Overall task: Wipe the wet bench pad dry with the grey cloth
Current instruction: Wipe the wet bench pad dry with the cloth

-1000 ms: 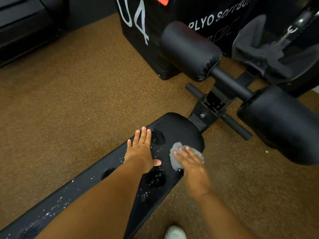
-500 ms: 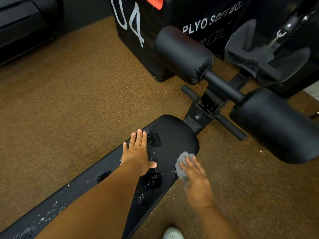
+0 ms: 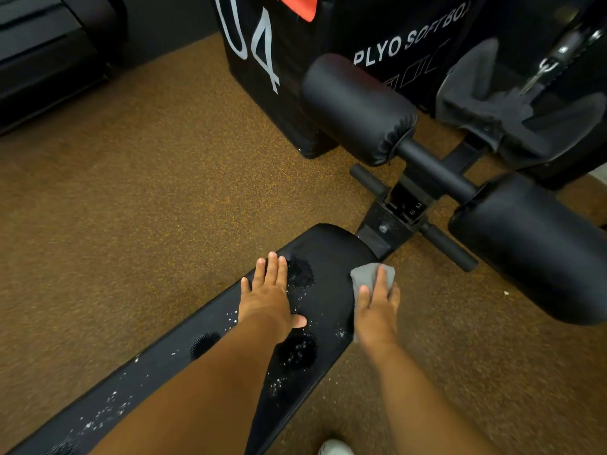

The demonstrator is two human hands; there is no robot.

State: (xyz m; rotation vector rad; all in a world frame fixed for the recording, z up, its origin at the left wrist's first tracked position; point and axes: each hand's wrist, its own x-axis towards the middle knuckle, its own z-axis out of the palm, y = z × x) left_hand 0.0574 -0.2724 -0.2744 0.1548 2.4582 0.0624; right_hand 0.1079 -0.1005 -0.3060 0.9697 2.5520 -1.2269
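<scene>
The black bench pad runs from the lower left up to the middle of the view. Wet patches and droplets show on it, one patch near its far end and another nearer me. My left hand lies flat on the pad, fingers spread, beside the far patch. My right hand presses the grey cloth against the pad's right edge near the far end.
Two black foam rollers on a metal frame stand just beyond the pad. A black plyo soft box sits behind. The floor is brown speckled rubber. A white shoe shows at the bottom.
My right hand slid the cloth from the pad's top toward its right edge, then forward along that edge. The left hand stayed flat on the pad.
</scene>
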